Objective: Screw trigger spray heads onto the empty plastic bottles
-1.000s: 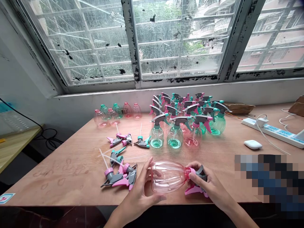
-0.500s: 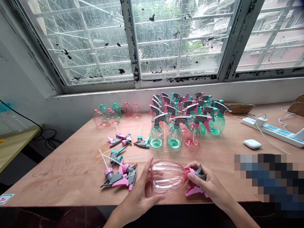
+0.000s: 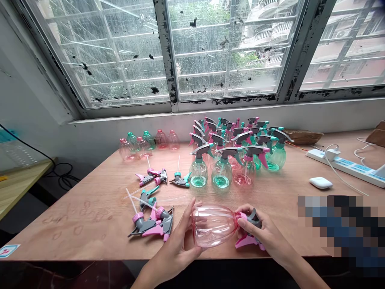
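Observation:
A clear pink bottle (image 3: pixel 215 226) lies sideways between my hands, just above the table's front edge. My left hand (image 3: pixel 180 241) grips it around the base, fingers behind and thumb below. At its neck, my right hand (image 3: pixel 261 230) pinches the pink collar of a grey-and-pink trigger spray head (image 3: pixel 247 241), which sits against the bottle's mouth. Whether the thread is fully engaged I cannot tell. To the left of my left hand lies a pile of loose pink-and-grey spray heads (image 3: pixel 155 224) with white tubes. A teal-and-grey spray head (image 3: pixel 179 180) lies farther back.
Several assembled spray bottles (image 3: pixel 221 172) stand in a group at the back centre. Several headless bottles (image 3: pixel 143 147) stand at the back left. On the right are a power strip (image 3: pixel 345 166), a white case (image 3: pixel 321 183) and a blurred-out patch. Windows rise behind the table.
The bottle has turned slightly in my hands, and my left thumb has shifted a little to the left along its underside. My right hand keeps its hold on the collar.

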Demonstrator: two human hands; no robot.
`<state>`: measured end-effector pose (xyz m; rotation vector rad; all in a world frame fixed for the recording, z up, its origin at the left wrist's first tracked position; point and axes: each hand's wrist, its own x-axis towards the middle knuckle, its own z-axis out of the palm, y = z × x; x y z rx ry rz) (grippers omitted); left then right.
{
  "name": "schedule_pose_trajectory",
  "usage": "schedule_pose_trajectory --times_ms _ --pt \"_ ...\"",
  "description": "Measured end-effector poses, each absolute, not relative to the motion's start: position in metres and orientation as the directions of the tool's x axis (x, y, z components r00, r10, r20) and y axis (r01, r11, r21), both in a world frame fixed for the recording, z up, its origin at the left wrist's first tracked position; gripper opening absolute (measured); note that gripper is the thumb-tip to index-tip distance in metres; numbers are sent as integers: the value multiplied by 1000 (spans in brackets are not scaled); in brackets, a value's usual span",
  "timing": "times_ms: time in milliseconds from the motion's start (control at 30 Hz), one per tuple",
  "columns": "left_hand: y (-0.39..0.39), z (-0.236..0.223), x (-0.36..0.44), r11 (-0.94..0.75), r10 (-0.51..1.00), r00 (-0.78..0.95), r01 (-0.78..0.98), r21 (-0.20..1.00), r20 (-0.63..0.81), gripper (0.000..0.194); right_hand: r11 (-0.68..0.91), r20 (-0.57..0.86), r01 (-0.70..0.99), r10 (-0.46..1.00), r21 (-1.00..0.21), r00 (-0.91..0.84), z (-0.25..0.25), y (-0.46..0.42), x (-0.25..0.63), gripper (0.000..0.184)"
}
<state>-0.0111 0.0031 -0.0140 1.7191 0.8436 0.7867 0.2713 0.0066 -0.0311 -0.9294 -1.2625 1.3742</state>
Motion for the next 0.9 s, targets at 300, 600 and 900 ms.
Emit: schedule_pose_trajectory --times_ms 300,600,900 --pt "2 -10 -12 -160 839 541 151 975 54 105 54 85 -152 975 -987 -205 -31 7 271 43" --pt "1 -8 -10 -217 841 535 198 956 80 99 57 88 -133 967 -989 -238 -34 8 274 39" --pt "0 -10 -13 -146 859 510 189 971 30 106 54 88 -152 970 -987 -227 -36 8 273 41"
